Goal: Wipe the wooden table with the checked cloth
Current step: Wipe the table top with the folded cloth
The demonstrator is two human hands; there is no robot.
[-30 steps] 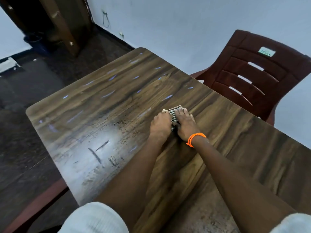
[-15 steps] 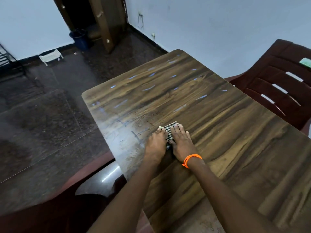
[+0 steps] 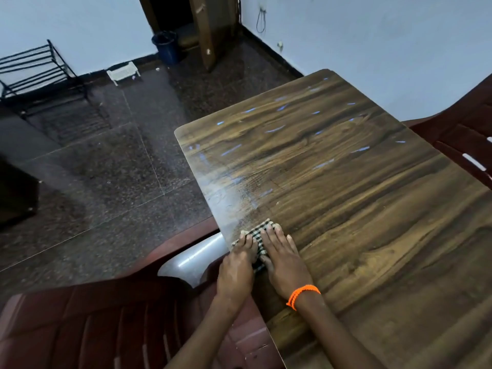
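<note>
The checked cloth (image 3: 259, 239) is lying folded right at the left edge of the table (image 3: 359, 209), down at about seven o'clock on the tabletop, and both hands are bearing down on it. The left hand (image 3: 237, 265) is pressing flat on the cloth's left half, fingers straight and close together, its heel hanging just past the table edge. The right hand (image 3: 283, 262) is lying alongside at three o'clock of the left one, fingers also straight and laid flat, with its thumb side on the cloth and its outer fingers touching bare wood. Between the two hands a strip of black-and-white check is showing, and a corner of the cloth is poking out beyond the fingertips toward twelve o'clock. Neither hand is curling round the fabric; both are simply pressing on it.

An orange bracelet (image 3: 303, 295) is sitting on the right wrist. Beyond the cloth, toward twelve o'clock, the dark wood grain is carrying a pale, hazy sheen and scattered bluish glints.

Off the table edge at eight o'clock, a dark red plastic chair (image 3: 87, 328) is standing just beside the table, its seat under the left forearm. Another dark red chair (image 3: 468, 145) is peeking in at three o'clock. Further out on the dark speckled floor (image 3: 106, 169), a black wire rack (image 3: 40, 73) is standing at ten o'clock, a small white stand (image 3: 123, 73) nearer eleven, and a dark blue bucket (image 3: 166, 47) by the wooden door (image 3: 206, 27) at twelve.
</note>
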